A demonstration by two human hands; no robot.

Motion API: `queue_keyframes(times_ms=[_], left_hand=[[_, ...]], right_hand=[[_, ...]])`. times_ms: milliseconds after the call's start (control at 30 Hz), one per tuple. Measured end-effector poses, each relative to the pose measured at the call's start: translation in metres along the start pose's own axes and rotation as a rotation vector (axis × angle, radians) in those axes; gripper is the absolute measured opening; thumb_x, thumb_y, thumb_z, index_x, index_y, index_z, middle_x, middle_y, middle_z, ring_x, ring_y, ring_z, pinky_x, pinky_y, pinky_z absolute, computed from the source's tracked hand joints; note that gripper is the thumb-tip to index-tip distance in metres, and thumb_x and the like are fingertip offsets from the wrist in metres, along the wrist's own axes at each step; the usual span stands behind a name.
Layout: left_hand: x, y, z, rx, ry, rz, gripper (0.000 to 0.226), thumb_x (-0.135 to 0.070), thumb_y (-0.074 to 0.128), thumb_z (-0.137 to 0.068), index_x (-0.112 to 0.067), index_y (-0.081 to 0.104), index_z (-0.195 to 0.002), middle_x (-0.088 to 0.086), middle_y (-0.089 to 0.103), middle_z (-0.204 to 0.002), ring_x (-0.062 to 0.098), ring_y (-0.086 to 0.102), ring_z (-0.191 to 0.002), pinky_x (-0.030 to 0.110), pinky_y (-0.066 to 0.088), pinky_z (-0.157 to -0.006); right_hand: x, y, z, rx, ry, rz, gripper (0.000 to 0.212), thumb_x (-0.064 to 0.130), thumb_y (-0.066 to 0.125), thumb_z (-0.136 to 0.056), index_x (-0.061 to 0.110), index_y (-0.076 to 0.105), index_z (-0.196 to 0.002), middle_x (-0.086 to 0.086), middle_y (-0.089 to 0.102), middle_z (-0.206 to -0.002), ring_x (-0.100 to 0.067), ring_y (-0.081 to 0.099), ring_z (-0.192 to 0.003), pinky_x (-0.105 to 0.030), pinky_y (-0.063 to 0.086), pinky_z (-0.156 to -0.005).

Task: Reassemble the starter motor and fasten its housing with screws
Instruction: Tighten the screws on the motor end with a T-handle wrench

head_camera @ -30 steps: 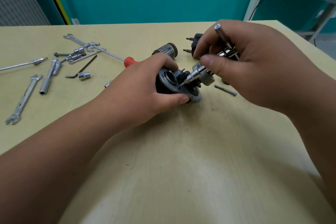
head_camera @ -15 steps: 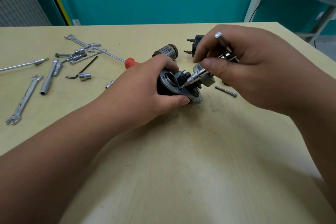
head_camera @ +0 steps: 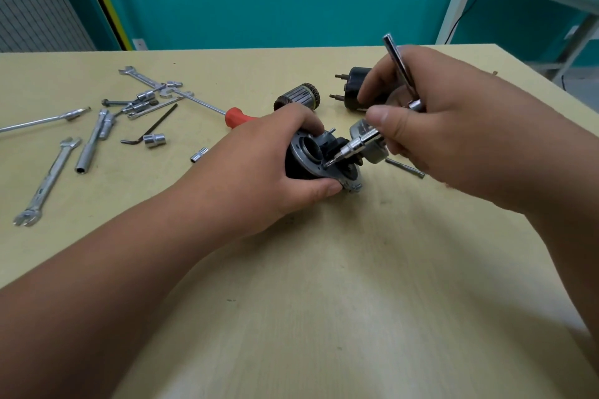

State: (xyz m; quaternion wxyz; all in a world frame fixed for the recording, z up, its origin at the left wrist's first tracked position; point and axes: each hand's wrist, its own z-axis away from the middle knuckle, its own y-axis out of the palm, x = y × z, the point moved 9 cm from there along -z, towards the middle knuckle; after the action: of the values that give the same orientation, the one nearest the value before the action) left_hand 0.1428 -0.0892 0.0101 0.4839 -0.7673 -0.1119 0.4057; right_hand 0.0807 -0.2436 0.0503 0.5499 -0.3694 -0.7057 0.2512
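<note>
A person's left hand [head_camera: 259,168] curls round the starter motor housing [head_camera: 296,168], held low on the desk [head_camera: 324,301]. The right hand [head_camera: 453,139] pinches a chrome driver [head_camera: 353,147], its tip on the housing's flange. An armature [head_camera: 296,99] lies just beyond the left hand, a loose bolt [head_camera: 405,168] beneath the right, and wrenches [head_camera: 48,183] well out to the left.

No text, label or number is legible on anything here.

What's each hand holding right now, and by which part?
Left hand grips the housing round its black body. Right hand holds the driver at its bend, thumb on the shaft.
</note>
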Motion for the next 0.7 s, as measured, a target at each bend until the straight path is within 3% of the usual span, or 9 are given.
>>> queue_keyframes(times_ms=[100, 167, 233, 400, 567, 700], left_hand=[[-0.008, 0.002, 0.001, -0.002, 0.040, -0.080, 0.065, -0.070, 0.064, -0.066, -0.044, 0.052, -0.124, -0.031, 0.053, -0.095, -0.004, 0.052, -0.088, 0.016, 0.047, -0.075], [-0.008, 0.002, 0.001, 0.001, 0.046, -0.077, 0.064, -0.070, 0.065, -0.066, -0.044, 0.051, -0.123, -0.033, 0.052, -0.095, -0.005, 0.051, -0.089, 0.015, 0.046, -0.076], [-0.005, 0.000, 0.000, 0.002, 0.033, -0.040, 0.062, -0.070, 0.066, -0.066, -0.046, 0.050, -0.121, -0.036, 0.053, -0.095, -0.018, 0.053, -0.094, 0.006, 0.043, -0.074], [0.003, -0.001, -0.001, -0.015, -0.023, 0.033, 0.058, -0.070, 0.071, -0.065, -0.049, 0.050, -0.115, -0.029, 0.060, -0.101, -0.020, 0.051, -0.102, 0.004, 0.043, -0.070], [0.001, -0.002, -0.001, -0.016, -0.026, 0.025, 0.060, -0.071, 0.069, -0.065, -0.047, 0.051, -0.117, -0.028, 0.060, -0.099, -0.021, 0.050, -0.100, 0.002, 0.041, -0.068], [0.003, 0.000, 0.002, -0.044, -0.038, 0.000, 0.056, -0.069, 0.074, -0.070, -0.046, 0.052, -0.117, -0.024, 0.062, -0.100, -0.012, 0.057, -0.091, 0.014, 0.047, -0.073]], right_hand=[[-0.014, 0.002, -0.001, 0.006, 0.105, -0.026, 0.003, 0.044, 0.058, -0.103, 0.042, 0.055, -0.101, 0.025, 0.069, -0.080, -0.005, 0.063, -0.054, -0.030, 0.047, -0.046], [-0.010, 0.000, 0.000, -0.013, 0.089, -0.027, 0.003, 0.041, 0.059, -0.102, 0.040, 0.056, -0.100, 0.030, 0.066, -0.082, 0.003, 0.064, -0.060, -0.029, 0.043, -0.052], [-0.002, -0.002, 0.001, -0.025, 0.048, -0.018, 0.003, 0.041, 0.059, -0.100, 0.040, 0.057, -0.098, 0.033, 0.064, -0.085, 0.007, 0.065, -0.066, -0.026, 0.040, -0.055], [0.003, -0.001, 0.003, 0.003, 0.019, -0.048, 0.010, 0.040, 0.057, -0.100, 0.045, 0.053, -0.108, 0.021, 0.069, -0.078, -0.011, 0.065, -0.054, -0.028, 0.046, -0.047], [0.000, -0.002, 0.004, -0.027, 0.047, -0.151, 0.039, 0.020, 0.049, -0.104, 0.053, 0.048, -0.125, 0.005, 0.071, -0.072, -0.016, 0.062, -0.048, -0.023, 0.046, -0.043], [-0.014, 0.006, 0.005, -0.008, 0.192, -0.477, 0.065, 0.009, 0.047, -0.108, 0.055, 0.034, -0.152, -0.009, 0.069, -0.064, -0.022, 0.060, -0.045, -0.029, 0.046, -0.040]])
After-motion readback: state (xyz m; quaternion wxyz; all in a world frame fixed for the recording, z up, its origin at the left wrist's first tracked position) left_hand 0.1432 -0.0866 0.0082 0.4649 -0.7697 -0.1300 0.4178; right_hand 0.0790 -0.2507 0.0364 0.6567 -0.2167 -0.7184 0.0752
